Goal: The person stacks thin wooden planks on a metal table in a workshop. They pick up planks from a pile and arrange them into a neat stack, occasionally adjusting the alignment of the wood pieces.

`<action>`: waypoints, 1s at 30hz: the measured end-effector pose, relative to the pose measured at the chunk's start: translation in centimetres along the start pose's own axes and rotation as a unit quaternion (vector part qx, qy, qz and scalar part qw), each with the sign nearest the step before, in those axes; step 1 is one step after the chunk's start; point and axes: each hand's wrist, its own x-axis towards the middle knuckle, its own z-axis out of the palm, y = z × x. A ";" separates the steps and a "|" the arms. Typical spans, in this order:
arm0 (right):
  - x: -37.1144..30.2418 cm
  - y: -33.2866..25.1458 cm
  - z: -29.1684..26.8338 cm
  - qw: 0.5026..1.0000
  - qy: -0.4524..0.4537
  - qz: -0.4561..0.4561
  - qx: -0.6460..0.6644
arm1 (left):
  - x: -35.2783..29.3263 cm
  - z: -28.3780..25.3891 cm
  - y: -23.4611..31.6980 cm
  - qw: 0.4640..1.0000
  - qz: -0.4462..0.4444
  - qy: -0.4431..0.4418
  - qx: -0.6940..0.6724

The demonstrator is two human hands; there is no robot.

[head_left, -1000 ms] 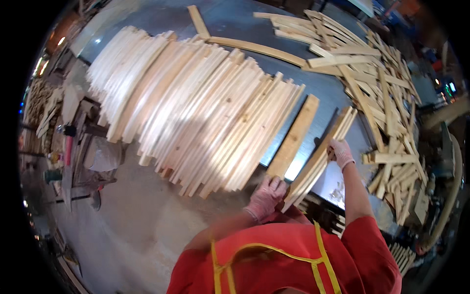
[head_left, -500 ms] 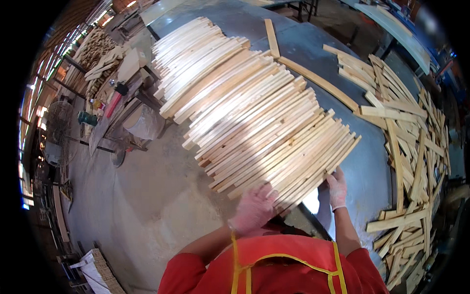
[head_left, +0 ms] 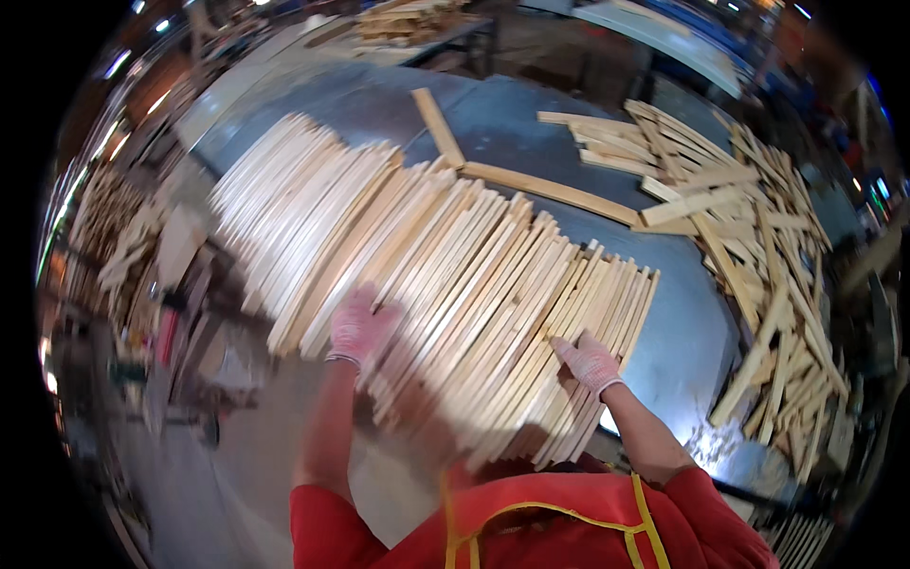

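Note:
A long row of pale wooden strips (head_left: 464, 275) lies side by side on the blue-grey table, their near ends reaching over its front edge. My left hand (head_left: 363, 327), in a pinkish-white knit glove, rests at the near ends of strips left of the row's middle; its fingers are spread and slightly blurred. On top of the strips near the right end lies my right hand (head_left: 590, 363), gloved the same way, fingers stretched out and apart. Neither hand is wrapped round a strip.
Two longer boards, one slanting (head_left: 438, 128) and one along the row's far side (head_left: 550, 193), lie on the table (head_left: 678, 303). A jumbled heap of strips (head_left: 758, 228) covers its right side. More lumber (head_left: 408, 21) is stacked on a table behind.
My left hand has moved left and farther along the row; my right hand has come off the right-end strip's edge onto the strips. The view has swung, shifting the row leftward.

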 end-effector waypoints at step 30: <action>-13.4 -14.7 -8.8 0.798 0.461 -0.307 0.237 | 13.1 -13.3 4.9 0.831 0.142 -0.105 -0.527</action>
